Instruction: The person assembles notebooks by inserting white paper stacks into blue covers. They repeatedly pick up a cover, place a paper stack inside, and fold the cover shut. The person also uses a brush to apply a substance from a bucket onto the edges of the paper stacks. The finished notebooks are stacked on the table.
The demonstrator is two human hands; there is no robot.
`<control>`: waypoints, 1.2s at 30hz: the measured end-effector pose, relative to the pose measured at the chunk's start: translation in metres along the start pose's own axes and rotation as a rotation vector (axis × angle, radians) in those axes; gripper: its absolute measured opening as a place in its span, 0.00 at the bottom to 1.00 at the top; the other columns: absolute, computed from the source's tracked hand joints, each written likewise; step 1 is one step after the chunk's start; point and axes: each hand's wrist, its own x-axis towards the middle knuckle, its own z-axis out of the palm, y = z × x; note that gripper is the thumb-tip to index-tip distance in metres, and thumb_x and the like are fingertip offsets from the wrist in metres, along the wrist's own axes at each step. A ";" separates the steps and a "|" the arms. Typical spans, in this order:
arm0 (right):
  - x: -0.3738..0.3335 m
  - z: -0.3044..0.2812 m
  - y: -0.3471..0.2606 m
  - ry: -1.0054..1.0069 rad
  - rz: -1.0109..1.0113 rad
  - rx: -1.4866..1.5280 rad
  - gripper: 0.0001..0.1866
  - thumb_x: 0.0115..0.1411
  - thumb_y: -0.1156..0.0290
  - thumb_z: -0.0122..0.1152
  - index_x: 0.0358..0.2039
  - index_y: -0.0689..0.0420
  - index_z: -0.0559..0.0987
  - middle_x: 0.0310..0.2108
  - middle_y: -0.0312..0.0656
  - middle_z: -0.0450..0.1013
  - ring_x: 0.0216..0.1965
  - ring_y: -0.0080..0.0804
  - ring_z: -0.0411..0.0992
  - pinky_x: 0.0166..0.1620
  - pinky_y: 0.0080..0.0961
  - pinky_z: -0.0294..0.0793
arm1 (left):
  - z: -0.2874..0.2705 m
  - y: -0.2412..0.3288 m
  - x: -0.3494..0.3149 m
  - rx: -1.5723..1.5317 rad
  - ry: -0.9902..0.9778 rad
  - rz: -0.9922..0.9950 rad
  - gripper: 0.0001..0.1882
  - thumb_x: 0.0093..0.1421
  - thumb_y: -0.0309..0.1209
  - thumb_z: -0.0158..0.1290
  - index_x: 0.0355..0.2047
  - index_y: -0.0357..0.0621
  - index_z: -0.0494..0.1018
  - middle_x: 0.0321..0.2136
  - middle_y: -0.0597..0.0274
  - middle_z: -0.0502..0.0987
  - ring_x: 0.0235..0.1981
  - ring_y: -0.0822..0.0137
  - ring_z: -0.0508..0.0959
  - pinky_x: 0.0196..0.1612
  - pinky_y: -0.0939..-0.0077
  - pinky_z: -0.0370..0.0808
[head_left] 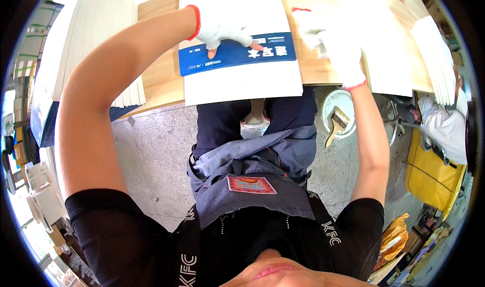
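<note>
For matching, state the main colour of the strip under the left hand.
Blue strip, in head view.

- The head camera looks steeply down from the person's head.
- The shirt is very near, at the lower centre; the table is farther, at the top.
- Edges bend toward the rim.

The left-hand glove is white with a red cuff; the right-hand glove is white, likewise edged in red. The cover is blue, printed with white characters; the sheet below it is plain white. The tabletop is pale tan with wood grain. The apron is grey-blue, carrying a red patch. The straps are black with white lettering. The floor is speckled grey, the bucket white.
</note>
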 end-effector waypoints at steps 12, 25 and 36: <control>-0.026 0.217 -0.123 -0.135 -1.136 -0.955 0.21 0.46 0.61 0.68 0.39 0.57 0.76 0.32 0.37 0.70 0.34 0.30 0.74 0.33 0.28 0.71 | 0.029 -0.031 -0.002 0.003 0.523 0.416 0.50 0.43 0.24 0.62 0.66 0.75 0.58 0.49 0.53 0.74 0.50 0.48 0.74 0.53 0.58 0.72; -0.033 0.096 -0.060 -0.087 -1.005 -0.595 0.12 0.51 0.70 0.64 0.37 0.46 0.80 0.29 0.38 0.74 0.29 0.37 0.75 0.32 0.35 0.74 | 0.013 0.004 0.007 0.149 0.008 -0.085 0.60 0.34 0.24 0.72 0.67 0.76 0.56 0.55 0.62 0.71 0.58 0.56 0.70 0.60 0.61 0.69; -0.008 -0.038 0.002 0.048 -0.633 -0.812 0.19 0.64 0.62 0.52 0.55 0.49 0.76 0.58 0.36 0.71 0.56 0.36 0.70 0.60 0.39 0.68 | 0.104 0.105 -0.038 -0.589 0.963 -0.217 0.34 0.50 0.21 0.54 0.60 0.47 0.65 0.59 0.55 0.68 0.61 0.51 0.66 0.61 0.64 0.66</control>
